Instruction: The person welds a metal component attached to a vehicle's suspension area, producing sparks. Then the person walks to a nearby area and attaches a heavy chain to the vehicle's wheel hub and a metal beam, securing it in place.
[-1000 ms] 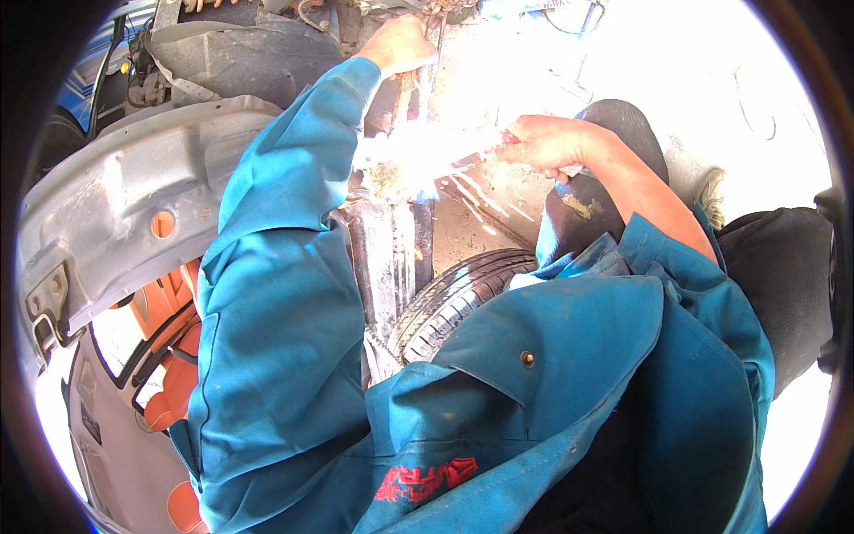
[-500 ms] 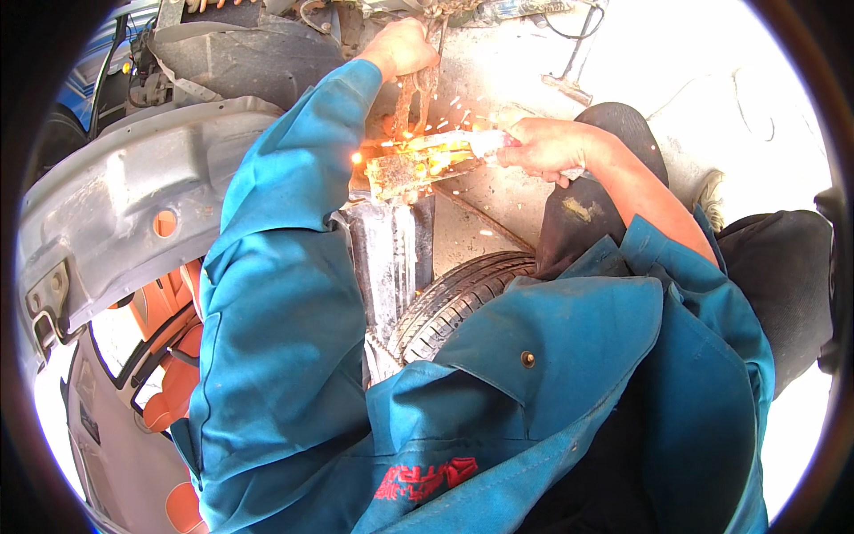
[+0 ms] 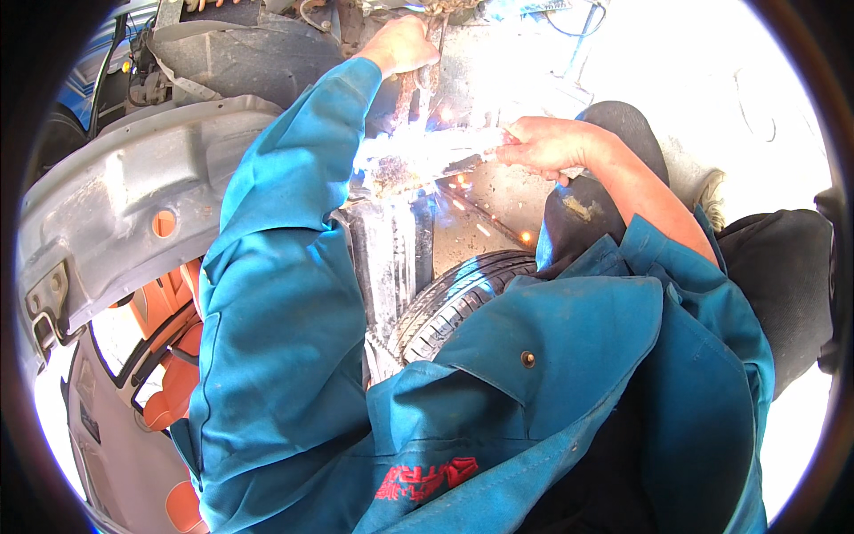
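With closed fingers, my left hand [image 3: 400, 44] grips the upper part of a rusty metal strip [image 3: 427, 84] at the top middle. My right hand [image 3: 551, 147] is wrapped round the back of a welding torch [image 3: 480, 140], which points left. At its tip, a blinding blue-white arc lights a rusty metal end piece [image 3: 391, 178] and washes out the contact point. The strip reaches down toward this glow. Below the piece runs a grey metal beam [image 3: 387, 258]. Orange sparks fall to the right of the beam.
A tyre [image 3: 463, 298] lies close to my body, with a thin rod [image 3: 489, 218] behind it. A curved grey car panel [image 3: 160, 169] fills the left. A hammer-like tool [image 3: 569, 87] rests on the floor near my knee. Another person's fingers [image 3: 209, 4] show at the top left.
The orange glow and spray of sparks at the torch tip have turned into a bright blue-white arc. Both hands have stayed almost where they were.
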`<action>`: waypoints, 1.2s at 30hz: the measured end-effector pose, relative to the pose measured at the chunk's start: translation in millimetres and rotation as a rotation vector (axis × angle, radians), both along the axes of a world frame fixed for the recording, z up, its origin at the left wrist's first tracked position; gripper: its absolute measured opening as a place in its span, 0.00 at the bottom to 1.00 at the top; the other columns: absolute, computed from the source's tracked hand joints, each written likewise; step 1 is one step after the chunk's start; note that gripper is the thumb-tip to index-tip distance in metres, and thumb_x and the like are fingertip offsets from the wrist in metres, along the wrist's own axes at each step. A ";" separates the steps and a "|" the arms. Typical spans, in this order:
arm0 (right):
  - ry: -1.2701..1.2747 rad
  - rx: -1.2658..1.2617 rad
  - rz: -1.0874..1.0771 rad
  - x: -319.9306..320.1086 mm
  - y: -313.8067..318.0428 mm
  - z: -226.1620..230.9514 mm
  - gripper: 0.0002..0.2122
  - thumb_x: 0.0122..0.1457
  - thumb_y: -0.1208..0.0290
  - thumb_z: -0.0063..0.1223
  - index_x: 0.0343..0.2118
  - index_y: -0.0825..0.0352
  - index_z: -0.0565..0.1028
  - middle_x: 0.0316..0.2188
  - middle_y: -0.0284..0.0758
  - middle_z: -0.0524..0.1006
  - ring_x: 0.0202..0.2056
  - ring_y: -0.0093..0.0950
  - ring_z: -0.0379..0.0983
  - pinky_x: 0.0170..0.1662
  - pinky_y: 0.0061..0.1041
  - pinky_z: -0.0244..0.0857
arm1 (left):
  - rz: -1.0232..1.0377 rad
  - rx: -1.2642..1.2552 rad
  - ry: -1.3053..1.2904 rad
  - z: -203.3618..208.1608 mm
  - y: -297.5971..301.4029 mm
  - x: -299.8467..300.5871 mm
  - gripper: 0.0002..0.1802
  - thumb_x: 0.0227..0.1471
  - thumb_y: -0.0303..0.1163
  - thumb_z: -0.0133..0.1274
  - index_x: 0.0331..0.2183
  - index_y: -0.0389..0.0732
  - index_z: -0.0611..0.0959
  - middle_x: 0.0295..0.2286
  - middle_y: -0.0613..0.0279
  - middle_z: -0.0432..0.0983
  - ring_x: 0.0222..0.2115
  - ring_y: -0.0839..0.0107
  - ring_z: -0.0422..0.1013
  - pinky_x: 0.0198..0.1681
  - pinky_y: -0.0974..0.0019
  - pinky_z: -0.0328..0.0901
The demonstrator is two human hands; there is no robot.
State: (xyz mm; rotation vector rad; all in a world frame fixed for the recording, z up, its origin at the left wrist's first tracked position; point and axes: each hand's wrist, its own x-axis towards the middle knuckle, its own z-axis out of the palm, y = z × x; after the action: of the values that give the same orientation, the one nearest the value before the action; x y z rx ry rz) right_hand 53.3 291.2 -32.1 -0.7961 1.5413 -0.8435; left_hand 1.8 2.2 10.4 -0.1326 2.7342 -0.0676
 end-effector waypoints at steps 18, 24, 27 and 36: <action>-0.041 0.020 0.002 -0.3 2.8 11.4 0.18 0.71 0.58 0.48 0.42 0.74 0.74 0.17 0.31 0.69 0.12 0.22 0.64 0.16 0.29 0.65 | 0.077 0.030 0.016 6.3 6.7 5.6 0.25 0.45 0.42 0.65 0.41 0.33 0.88 0.41 0.39 0.83 0.44 0.49 0.81 0.51 0.53 0.74; -0.053 0.020 -0.005 -0.2 0.5 6.8 0.19 0.71 0.57 0.48 0.42 0.73 0.75 0.17 0.31 0.68 0.12 0.23 0.65 0.17 0.30 0.65 | 0.105 0.032 -0.017 8.5 9.0 4.3 0.25 0.44 0.42 0.65 0.42 0.33 0.87 0.42 0.40 0.83 0.44 0.49 0.81 0.51 0.54 0.73; -0.038 0.011 -0.012 -0.7 -0.2 3.5 0.19 0.70 0.56 0.48 0.42 0.72 0.75 0.17 0.31 0.69 0.13 0.24 0.66 0.18 0.30 0.66 | 0.083 0.032 -0.021 6.4 6.2 1.3 0.25 0.44 0.41 0.64 0.41 0.32 0.87 0.41 0.39 0.83 0.44 0.49 0.80 0.51 0.54 0.73; -0.008 -0.018 0.004 -1.6 -0.2 1.2 0.18 0.70 0.57 0.48 0.39 0.72 0.75 0.17 0.32 0.69 0.13 0.24 0.66 0.17 0.29 0.65 | 0.030 0.008 -0.001 1.8 2.2 0.7 0.24 0.44 0.41 0.62 0.38 0.29 0.87 0.40 0.35 0.82 0.45 0.47 0.79 0.53 0.54 0.72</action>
State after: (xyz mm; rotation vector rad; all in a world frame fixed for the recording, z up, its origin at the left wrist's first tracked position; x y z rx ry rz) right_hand 51.8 291.0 -30.9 -0.8073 1.5266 -0.8574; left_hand 2.5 4.4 12.2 -0.1718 2.7299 -0.0478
